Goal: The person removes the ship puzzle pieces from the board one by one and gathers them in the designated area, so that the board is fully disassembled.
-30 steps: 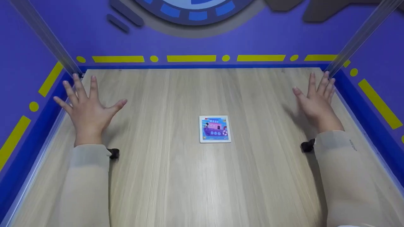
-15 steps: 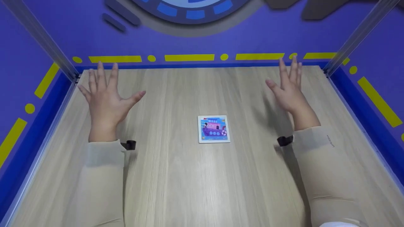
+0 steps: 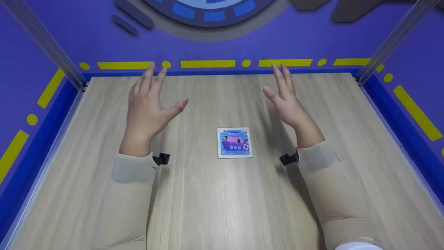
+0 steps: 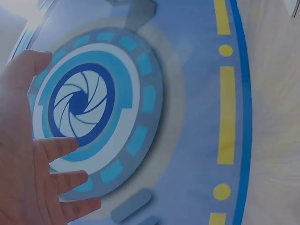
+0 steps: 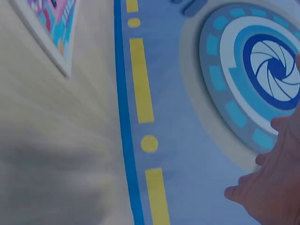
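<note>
A square white-framed picture tile [image 3: 235,142] with a pink and purple ship printed on it lies flat near the middle of the table. Left of it, my left hand [image 3: 147,111] is raised over the wood, fingers extended and thumb spread towards the tile. My right hand [image 3: 286,106] is held up on the other side, palm turned inward, thumb apart from the straight fingers. Neither hand holds or touches anything. One corner of the tile [image 5: 63,65] shows at the upper left of the right wrist view.
The light wooden table [image 3: 194,208] is enclosed by blue-purple panels with yellow dashes and dots. A round emblem [image 4: 84,105] decorates the back panel [image 3: 215,48]. Metal posts stand at both back corners. A small black wrist camera [image 3: 162,159] sits at the left cuff, another at the right.
Both hands have moved inward from the table's sides, coming closer to the tile and each other. The left hand's fingers have drawn nearer together. The tile stays in place.
</note>
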Demonstrator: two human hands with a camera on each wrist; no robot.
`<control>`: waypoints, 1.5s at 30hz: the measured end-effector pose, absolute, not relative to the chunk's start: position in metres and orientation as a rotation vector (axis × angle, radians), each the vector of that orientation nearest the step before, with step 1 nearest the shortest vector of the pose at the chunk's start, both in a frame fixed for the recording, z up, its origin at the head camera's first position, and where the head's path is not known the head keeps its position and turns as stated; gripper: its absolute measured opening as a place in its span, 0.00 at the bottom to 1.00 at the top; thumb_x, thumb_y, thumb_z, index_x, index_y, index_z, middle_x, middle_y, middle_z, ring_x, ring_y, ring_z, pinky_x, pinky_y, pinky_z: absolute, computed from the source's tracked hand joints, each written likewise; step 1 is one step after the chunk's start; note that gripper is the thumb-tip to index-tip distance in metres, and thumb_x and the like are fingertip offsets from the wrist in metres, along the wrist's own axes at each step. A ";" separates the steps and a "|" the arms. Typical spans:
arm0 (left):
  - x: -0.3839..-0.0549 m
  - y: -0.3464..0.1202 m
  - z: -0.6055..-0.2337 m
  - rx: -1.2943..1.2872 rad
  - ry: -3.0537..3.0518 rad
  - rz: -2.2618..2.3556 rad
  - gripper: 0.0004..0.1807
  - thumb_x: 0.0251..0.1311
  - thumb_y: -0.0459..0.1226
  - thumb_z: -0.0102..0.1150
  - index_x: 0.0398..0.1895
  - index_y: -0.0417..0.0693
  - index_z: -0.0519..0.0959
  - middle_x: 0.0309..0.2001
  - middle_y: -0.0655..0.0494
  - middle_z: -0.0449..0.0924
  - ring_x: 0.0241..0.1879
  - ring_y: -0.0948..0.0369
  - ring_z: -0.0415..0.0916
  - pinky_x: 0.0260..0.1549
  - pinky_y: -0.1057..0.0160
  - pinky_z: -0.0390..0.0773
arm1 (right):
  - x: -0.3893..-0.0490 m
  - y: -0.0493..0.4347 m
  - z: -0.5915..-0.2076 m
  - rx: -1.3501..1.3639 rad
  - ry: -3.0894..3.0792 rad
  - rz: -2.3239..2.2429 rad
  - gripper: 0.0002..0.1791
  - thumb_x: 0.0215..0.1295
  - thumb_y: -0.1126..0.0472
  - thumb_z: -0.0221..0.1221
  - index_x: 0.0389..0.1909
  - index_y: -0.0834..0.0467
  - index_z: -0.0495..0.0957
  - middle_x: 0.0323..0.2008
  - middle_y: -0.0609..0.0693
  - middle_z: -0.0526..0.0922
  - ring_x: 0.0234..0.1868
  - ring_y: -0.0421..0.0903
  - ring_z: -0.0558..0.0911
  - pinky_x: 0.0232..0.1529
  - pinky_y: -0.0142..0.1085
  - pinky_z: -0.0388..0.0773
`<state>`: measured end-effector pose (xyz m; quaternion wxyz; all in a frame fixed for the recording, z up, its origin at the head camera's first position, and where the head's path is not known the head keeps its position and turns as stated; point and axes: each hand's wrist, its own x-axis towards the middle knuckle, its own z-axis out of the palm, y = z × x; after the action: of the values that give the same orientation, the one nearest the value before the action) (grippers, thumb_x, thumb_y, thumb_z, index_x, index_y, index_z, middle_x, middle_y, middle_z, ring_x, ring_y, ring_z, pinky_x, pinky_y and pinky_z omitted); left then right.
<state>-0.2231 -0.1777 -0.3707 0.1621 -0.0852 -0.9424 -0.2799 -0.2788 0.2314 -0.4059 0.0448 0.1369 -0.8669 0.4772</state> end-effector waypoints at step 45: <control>-0.226 -0.097 -0.463 -0.860 -3.185 -0.669 0.58 0.58 0.67 0.82 0.87 0.52 0.71 0.89 0.51 0.64 0.91 0.45 0.56 0.92 0.38 0.52 | -0.267 0.168 -0.473 0.613 -2.976 1.515 0.31 0.75 0.53 0.68 0.76 0.58 0.79 0.72 0.58 0.79 0.66 0.57 0.78 0.67 0.51 0.79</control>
<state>-0.2256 -0.0965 -0.4630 -0.1121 -0.2539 -0.9402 -0.1976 -0.2667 0.1677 -0.4726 -0.1265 0.1791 -0.8696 0.4425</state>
